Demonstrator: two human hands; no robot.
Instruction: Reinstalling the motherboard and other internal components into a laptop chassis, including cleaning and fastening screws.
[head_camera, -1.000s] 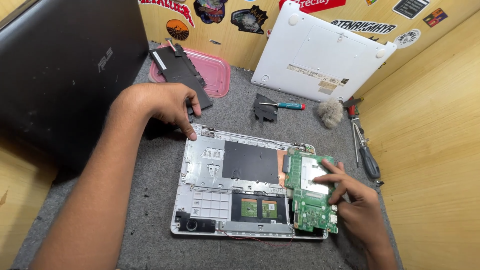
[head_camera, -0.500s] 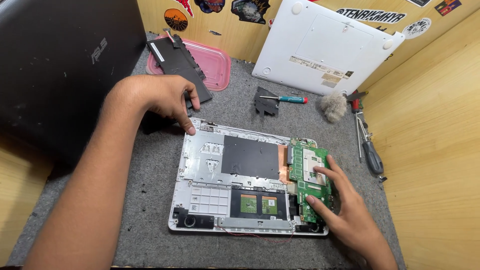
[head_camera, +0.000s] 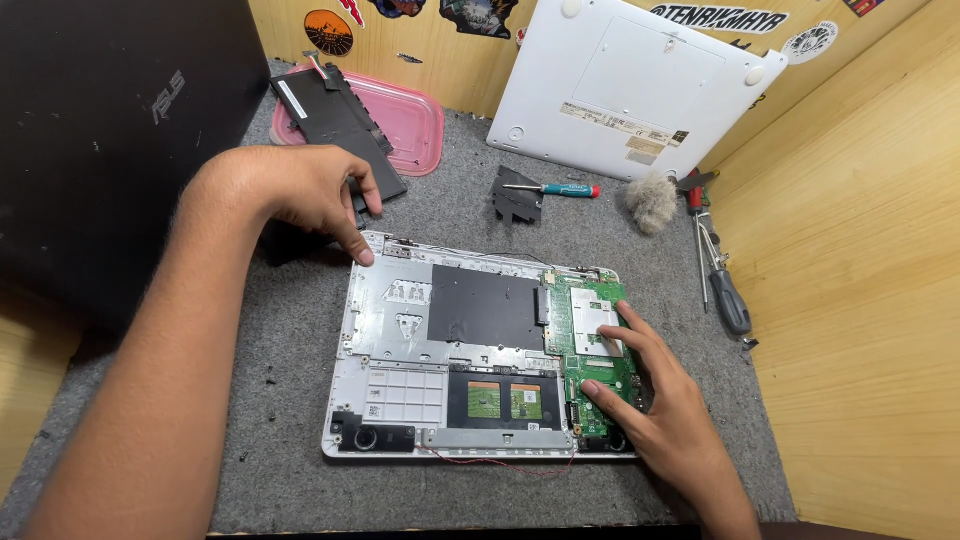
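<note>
Grey felt covers the desk (head_camera: 300, 340), walled by wood panels. Near the middle lies an opened white laptop base (head_camera: 478, 350) with its insides up. The left hand (head_camera: 305, 195) rests fingertips on the base's far left corner, fingers loosely curled, pinching nothing. The right hand (head_camera: 660, 410) lies spread flat on the green circuit board (head_camera: 590, 335) at the base's right side, pressing it, holding nothing. Farther off sit a pink tray (head_camera: 410, 125) with a black battery (head_camera: 335, 120), a white bottom cover (head_camera: 630, 85), a teal screwdriver (head_camera: 560, 189) and a grey brush (head_camera: 652, 201).

Two hands (head_camera: 300, 195), two screwdrivers (head_camera: 555, 189), one green circuit board (head_camera: 590, 340)
</note>
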